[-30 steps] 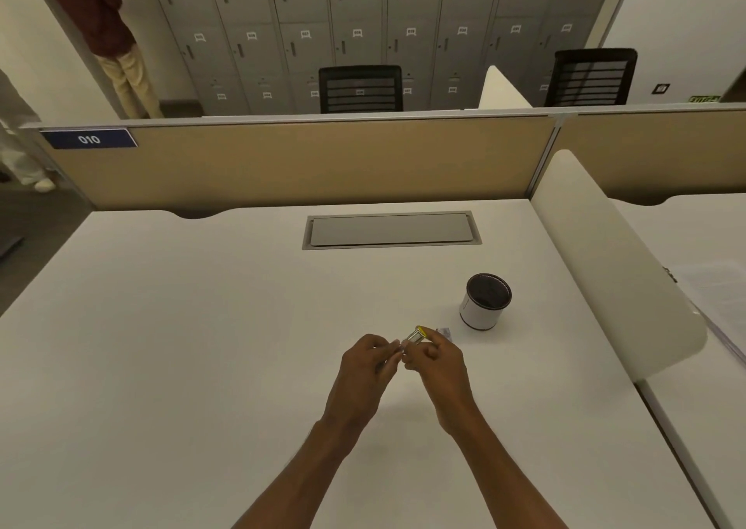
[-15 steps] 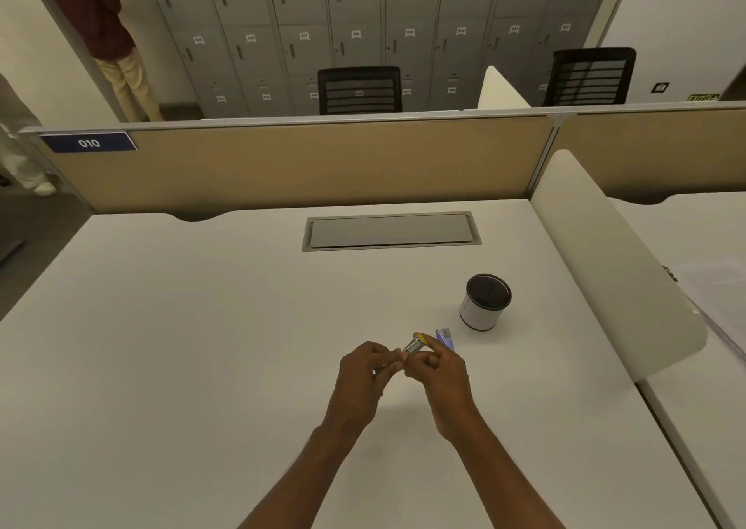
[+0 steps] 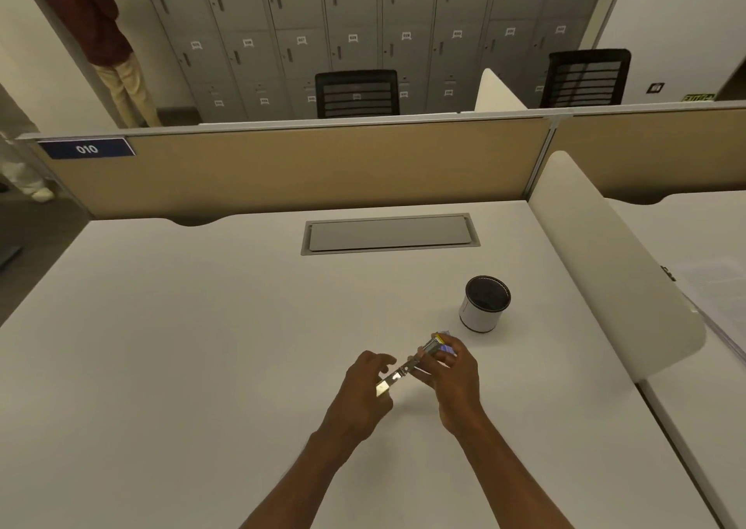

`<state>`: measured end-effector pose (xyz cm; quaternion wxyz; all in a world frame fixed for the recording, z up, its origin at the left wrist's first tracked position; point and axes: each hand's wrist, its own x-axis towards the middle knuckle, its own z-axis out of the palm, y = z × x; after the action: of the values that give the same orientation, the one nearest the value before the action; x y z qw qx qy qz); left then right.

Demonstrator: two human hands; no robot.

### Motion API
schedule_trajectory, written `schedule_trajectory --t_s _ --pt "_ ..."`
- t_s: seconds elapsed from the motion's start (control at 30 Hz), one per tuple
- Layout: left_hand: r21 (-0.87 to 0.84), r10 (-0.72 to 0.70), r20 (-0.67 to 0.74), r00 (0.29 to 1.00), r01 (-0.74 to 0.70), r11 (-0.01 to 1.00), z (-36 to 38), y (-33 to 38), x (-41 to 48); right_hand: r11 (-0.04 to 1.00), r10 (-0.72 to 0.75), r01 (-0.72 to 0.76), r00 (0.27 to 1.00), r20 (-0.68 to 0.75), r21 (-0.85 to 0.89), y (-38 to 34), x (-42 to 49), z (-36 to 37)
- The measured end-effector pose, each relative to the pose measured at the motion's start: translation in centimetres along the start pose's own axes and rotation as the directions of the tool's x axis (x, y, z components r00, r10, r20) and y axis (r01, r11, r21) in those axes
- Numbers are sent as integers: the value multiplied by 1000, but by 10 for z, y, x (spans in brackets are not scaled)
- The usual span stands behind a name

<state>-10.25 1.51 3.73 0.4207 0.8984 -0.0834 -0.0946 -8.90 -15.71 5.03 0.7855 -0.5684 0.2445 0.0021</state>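
Both of my hands work over the white desk, a little in front of me. My right hand grips a small silver case with a yellow tip and a blue label. A thin shiny metal strip sticks out of the case toward the near left. My left hand pinches the strip's outer end between thumb and fingers. I cannot tell exactly what the case is.
A white cup with a dark inside stands just beyond my right hand. A grey cable hatch lies further back, a tan partition closes the desk's far edge, and a white divider borders its right side. A person stands at the back left.
My hands have moved apart. The left hand has drawn the metal strip out of the case toward the near left, while the right hand still holds the case.
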Motion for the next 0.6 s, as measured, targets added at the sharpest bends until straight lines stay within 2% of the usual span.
schedule_trajectory --t_s 0.13,0.23,0.37,0.47,0.6 --pt "-28 11 -126 992 -15 999 2 4 -3 997 -39 36 999 -30 -73 8 4 -6" --pt "-149 1 -187 982 -29 988 0 19 -3 986 -68 66 998 -9 -151 11 2 -5" --pt "-169 84 -185 979 -116 979 -3 31 3 951 -83 111 991 108 -288 15 0 -1" --pt "-175 45 -205 978 -82 981 -4 30 11 952 -75 123 982 175 -281 14 -1 2" --pt "-235 -40 -178 983 -3 972 -9 26 18 890 -44 162 961 273 -426 9 -6 3"
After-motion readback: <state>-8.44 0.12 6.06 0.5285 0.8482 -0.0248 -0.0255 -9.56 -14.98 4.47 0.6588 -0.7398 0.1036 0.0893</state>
